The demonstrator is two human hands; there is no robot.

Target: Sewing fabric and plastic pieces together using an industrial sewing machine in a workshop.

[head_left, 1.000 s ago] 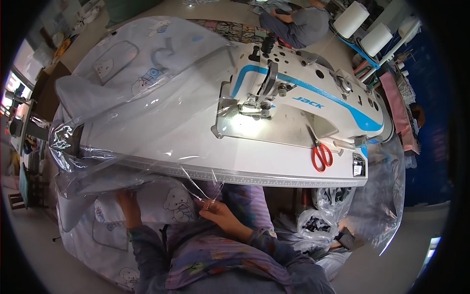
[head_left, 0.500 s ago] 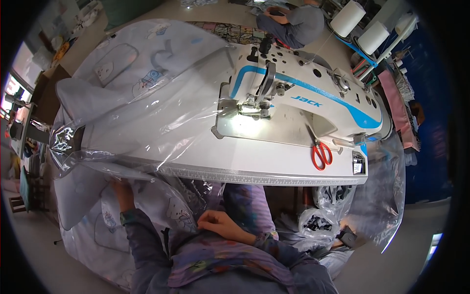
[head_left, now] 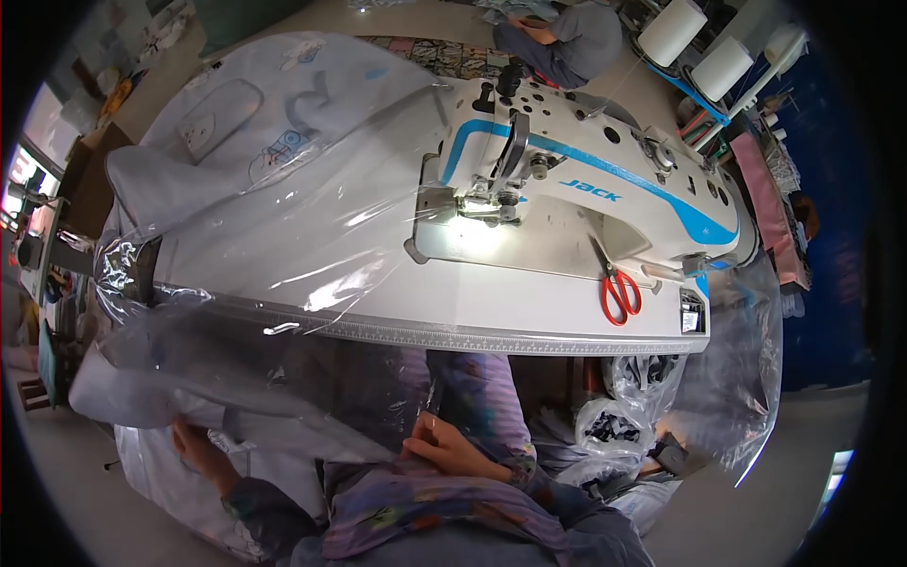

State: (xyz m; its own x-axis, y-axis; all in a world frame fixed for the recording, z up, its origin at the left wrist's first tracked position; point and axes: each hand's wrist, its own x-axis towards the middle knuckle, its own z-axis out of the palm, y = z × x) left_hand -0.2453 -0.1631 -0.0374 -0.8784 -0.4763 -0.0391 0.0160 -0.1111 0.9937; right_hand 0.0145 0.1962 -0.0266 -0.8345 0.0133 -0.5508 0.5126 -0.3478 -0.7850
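Head view: right hand (head_left: pixel 448 450) pinches clear plastic (head_left: pixel 283 383), fingertips together; left hand (head_left: pixel 205 459) (grip hidden, can't tell) meets cloth (head_left: pixel 130 401); keep layers smooth.

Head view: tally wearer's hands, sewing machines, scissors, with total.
Left hand and right hand: 2
Sewing machine: 1
Scissors: 1
Total: 4

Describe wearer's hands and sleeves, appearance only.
The left hand and right hand are ungloved. The left sleeve is long and dark grey-blue; the right sleeve is similar, with mottled, multicoloured patterning near the cuff. No cables show on either.
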